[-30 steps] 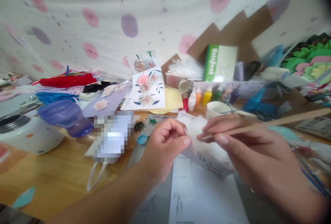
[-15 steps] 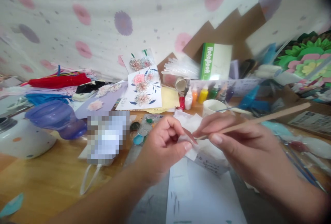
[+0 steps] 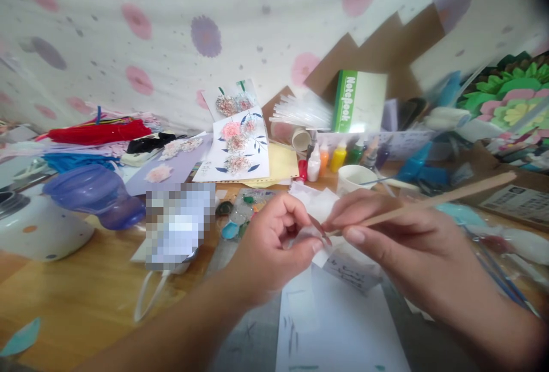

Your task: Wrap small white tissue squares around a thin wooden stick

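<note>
- Two hands meet over the middle of the desk (image 3: 77,286), much as half a second ago; the left hand (image 3: 274,246) has slid slightly toward 4 o'clock.
- Left hand stays clenched, thumb and forefinger pinching a small piece of white tissue paper (image 3: 319,206).
- Right hand (image 3: 398,240) keeps its grip on a thin wooden stick (image 3: 433,200), whose tip touches the tissue at the left thumb, as before; the long end points toward 2 o'clock.
- Tissue sits between both hands, above a white printed sheet (image 3: 338,326) lying at 6 o'clock.
- Beyond the hands at 12 o'clock stand a white cup (image 3: 358,177) and a row of small paint bottles (image 3: 330,160).
- Purple lid (image 3: 92,194) rests at 9 o'clock, unmoved.
</note>
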`<state>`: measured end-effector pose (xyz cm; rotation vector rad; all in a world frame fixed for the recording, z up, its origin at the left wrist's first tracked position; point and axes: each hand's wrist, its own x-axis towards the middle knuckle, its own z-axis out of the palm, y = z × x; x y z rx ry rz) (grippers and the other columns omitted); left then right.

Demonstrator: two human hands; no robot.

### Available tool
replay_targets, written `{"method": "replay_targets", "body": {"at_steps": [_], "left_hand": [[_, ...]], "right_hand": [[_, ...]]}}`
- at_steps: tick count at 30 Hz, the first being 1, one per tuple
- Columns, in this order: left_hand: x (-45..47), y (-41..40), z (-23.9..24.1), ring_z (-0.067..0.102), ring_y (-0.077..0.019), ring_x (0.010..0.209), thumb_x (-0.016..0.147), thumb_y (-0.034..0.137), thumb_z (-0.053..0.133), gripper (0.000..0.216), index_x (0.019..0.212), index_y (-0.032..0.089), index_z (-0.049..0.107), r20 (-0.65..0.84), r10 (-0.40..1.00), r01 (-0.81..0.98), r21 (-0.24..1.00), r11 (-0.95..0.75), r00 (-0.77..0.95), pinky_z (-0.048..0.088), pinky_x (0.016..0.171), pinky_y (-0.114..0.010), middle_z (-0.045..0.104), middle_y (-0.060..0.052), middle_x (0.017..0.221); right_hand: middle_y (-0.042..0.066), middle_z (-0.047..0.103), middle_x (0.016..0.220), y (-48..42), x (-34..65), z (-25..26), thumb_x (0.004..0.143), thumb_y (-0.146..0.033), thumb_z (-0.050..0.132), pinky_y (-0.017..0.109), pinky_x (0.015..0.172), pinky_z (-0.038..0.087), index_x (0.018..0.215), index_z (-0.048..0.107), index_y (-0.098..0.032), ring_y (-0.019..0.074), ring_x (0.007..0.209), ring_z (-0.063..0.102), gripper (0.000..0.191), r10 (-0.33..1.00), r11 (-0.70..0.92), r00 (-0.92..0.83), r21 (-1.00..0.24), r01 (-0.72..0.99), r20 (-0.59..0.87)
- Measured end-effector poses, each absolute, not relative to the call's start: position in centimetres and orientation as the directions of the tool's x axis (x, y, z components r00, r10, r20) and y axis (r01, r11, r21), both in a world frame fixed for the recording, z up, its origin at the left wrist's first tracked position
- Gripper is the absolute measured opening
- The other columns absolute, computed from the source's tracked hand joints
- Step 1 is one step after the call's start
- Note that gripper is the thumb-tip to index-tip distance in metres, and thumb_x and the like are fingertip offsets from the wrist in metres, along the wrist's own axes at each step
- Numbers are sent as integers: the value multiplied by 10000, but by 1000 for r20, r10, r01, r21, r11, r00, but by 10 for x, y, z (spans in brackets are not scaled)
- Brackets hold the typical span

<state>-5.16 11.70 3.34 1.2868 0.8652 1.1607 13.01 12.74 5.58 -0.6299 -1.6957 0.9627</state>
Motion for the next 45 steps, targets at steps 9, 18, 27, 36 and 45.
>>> {"method": "replay_targets", "body": {"at_steps": [9, 18, 27, 36, 45], "left_hand": [[-51, 116, 34, 625, -106, 692, 739, 91, 654, 212, 779, 195, 474, 119, 963, -114, 989, -93, 243, 461, 628, -223, 686, 26, 744], [-53, 116, 32, 634, -127, 725, 766, 98, 647, 210, 793, 200, 466, 143, 952, -93, 988, -122, 270, 472, 671, -258, 678, 14, 768], [-53, 116, 31, 613, -136, 715, 755, 111, 650, 208, 795, 200, 467, 127, 956, -70, 991, -112, 265, 455, 655, -270, 662, 9, 767], [-53, 116, 32, 603, -157, 717, 761, 130, 645, 200, 803, 205, 464, 108, 953, -53, 994, -96, 283, 444, 659, -300, 652, -8, 771], [-53, 115, 33, 588, -158, 700, 747, 161, 647, 199, 789, 209, 458, 91, 956, -25, 996, -88, 280, 427, 631, -290, 632, -7, 757]], "right_hand": [[4, 750, 763, 128, 130, 55, 838, -199, 719, 292, 696, 602, 812, 786, -305, 182, 785, 702, 128, 785, 552, -325, -834, -20, 527], [-5, 743, 750, 128, 130, 55, 819, -95, 702, 213, 710, 580, 813, 786, -259, 137, 781, 694, 183, 775, 559, -332, -828, -36, 537], [0, 748, 752, 129, 131, 57, 819, -100, 712, 212, 729, 582, 787, 783, -242, 141, 798, 700, 161, 763, 565, -353, -824, -42, 541], [6, 743, 733, 129, 130, 61, 810, -121, 726, 247, 675, 594, 776, 782, -261, 164, 749, 702, 154, 769, 562, -357, -827, -18, 531], [1, 736, 735, 128, 131, 61, 816, -135, 719, 220, 676, 581, 776, 778, -252, 143, 738, 690, 137, 775, 551, -367, -835, -7, 515]]}}
